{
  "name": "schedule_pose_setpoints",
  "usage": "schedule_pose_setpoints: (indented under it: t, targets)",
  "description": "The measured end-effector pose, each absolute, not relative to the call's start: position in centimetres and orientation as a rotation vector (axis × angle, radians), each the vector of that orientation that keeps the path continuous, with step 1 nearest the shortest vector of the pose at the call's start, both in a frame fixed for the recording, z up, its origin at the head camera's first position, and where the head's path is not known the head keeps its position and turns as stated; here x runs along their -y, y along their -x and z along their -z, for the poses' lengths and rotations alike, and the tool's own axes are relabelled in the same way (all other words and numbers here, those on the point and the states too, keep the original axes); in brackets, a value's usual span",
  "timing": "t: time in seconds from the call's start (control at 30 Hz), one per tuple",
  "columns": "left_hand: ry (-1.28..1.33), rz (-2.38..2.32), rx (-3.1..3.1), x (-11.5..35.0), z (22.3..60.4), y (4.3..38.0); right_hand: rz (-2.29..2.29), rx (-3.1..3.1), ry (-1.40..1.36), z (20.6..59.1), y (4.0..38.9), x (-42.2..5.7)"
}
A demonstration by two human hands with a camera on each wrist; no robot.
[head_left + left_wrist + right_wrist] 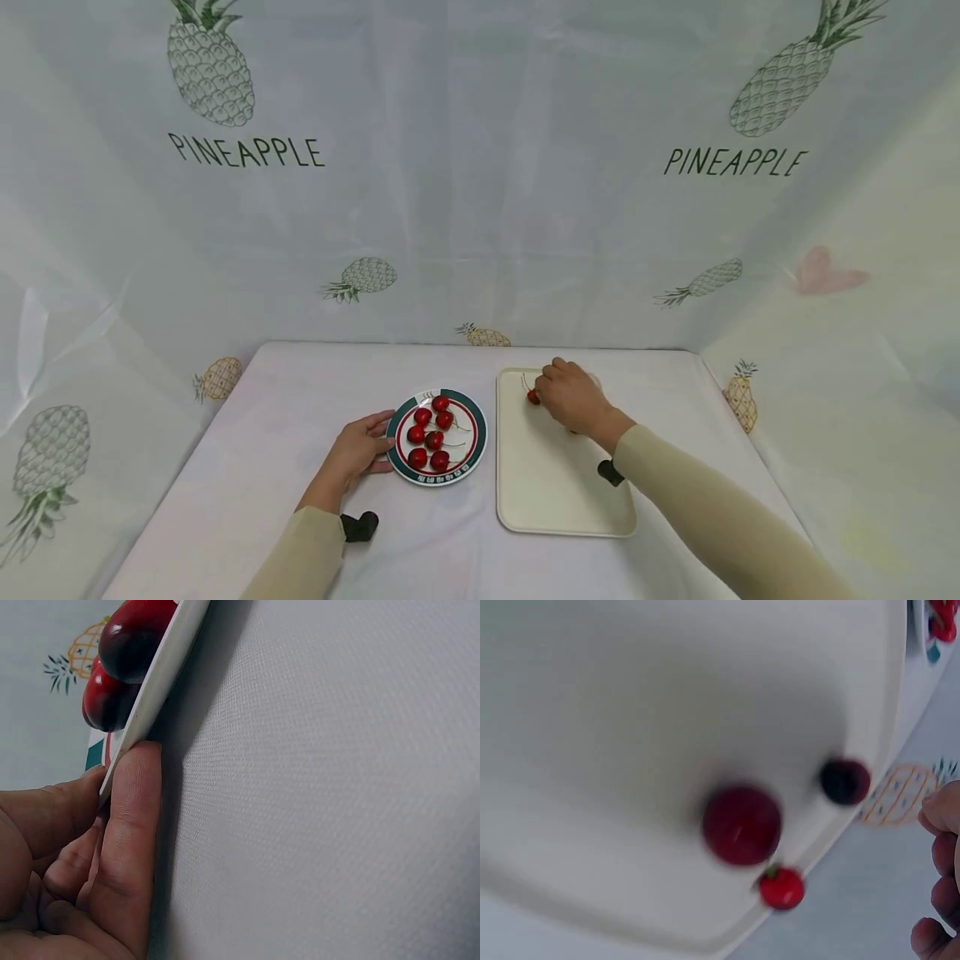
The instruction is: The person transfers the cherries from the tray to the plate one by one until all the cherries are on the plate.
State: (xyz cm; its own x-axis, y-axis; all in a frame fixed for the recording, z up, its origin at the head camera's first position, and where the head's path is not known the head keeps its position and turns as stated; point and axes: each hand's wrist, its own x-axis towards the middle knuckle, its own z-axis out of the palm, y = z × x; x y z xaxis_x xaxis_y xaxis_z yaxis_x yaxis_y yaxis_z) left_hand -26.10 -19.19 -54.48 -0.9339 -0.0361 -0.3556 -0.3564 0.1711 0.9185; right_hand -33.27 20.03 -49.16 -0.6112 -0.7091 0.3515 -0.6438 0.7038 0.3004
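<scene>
My left hand [357, 447] grips the near-left rim of a round plate [478, 417] with a green and red border. In the left wrist view, the thumb lies over the plate rim [154, 697] and a finger is under it. Several red cherries [434, 440], some with stems, lie on that plate. Over the far part of a cream tray [555, 508] is my right hand [577, 398], fingers bent, beside a stemmed cherry [533, 397]. The right wrist view has three cherries, the largest a dark red cherry [742, 823]; I cannot tell whether those fingers hold anything.
A white cloth [300, 375] covers the table under plate and tray. The tray's raised rim [497, 467] stands just right of the plate. Behind the table hangs a pale curtain [480, 208] printed with pineapples. Black wrist straps [360, 527] show at both cuffs.
</scene>
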Motion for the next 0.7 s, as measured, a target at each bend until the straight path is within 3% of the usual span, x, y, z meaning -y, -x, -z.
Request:
schedule_pose_setpoints:
  t: [0.3,0.7]
  targets:
    - [0.391,-1.849,-2.179,19.2,54.5,26.2,0.261,2.696,-0.952,49.0,34.0,-24.4]
    - [0.365,-1.874,-2.173,19.2,54.6,26.1,0.272,2.647,-1.207,50.4,34.6,-24.4]
